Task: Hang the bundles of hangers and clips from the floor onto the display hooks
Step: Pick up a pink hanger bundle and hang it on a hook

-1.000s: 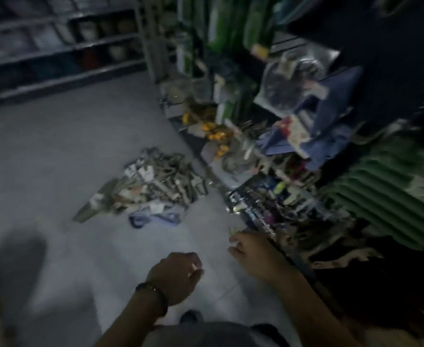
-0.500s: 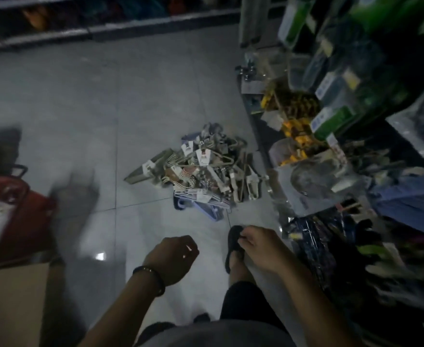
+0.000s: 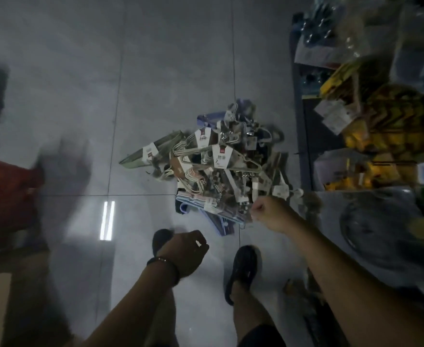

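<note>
Head view, glossy grey tiled floor (image 3: 156,71), hanger pile (image 3: 213,166), cluttered shelves (image 3: 356,121) right

text | hanger bundle card (image 3: 219,156) | large characters, too blurred to read

Bare forearms, dark wristband (image 3: 163,265) on the left, dark slippers (image 3: 242,269).
</note>
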### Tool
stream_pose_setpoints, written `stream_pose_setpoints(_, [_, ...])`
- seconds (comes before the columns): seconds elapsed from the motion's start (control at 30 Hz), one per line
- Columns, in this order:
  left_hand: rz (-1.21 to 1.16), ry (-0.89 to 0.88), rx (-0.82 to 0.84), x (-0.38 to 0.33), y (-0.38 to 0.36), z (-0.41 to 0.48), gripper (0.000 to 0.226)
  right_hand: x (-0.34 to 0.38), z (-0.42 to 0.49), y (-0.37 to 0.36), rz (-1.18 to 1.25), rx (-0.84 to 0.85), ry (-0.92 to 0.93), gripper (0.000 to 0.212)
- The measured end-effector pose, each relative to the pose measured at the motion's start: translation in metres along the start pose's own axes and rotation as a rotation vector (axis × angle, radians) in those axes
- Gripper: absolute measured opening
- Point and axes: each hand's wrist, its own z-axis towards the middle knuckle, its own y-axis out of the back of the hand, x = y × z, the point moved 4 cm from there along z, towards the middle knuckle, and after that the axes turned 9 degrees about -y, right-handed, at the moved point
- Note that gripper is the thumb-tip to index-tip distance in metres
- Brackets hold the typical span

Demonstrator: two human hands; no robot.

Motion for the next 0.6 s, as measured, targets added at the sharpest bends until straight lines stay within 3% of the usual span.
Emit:
stream_pose_setpoints(0.2, [-0.031,0.072,0.108,0.092,-0.042,0.170,0.037,-0.008,0.184,-0.082,-0.093,0.051,-0.092,0.027])
stream_pose_setpoints(0.43, [-0.208,0.165,0.020,0.178,-0.097,0.302,0.033,0.001,0.313,-0.194,0.108,0.104,-0.178,0.094])
stream_pose_setpoints(0.5, [-0.176,0.138,0.022,0.191,-0.108,0.314,0.031,0.003,0.329,-0.215,0.305,0.090,-0.263,0.083])
stream_pose_setpoints(0.6, [-0.179,0.113,0.051,0.204,-0.118,0.319,0.034,-0.001,0.329,-0.239,0.718,0.007,-0.415,0.043])
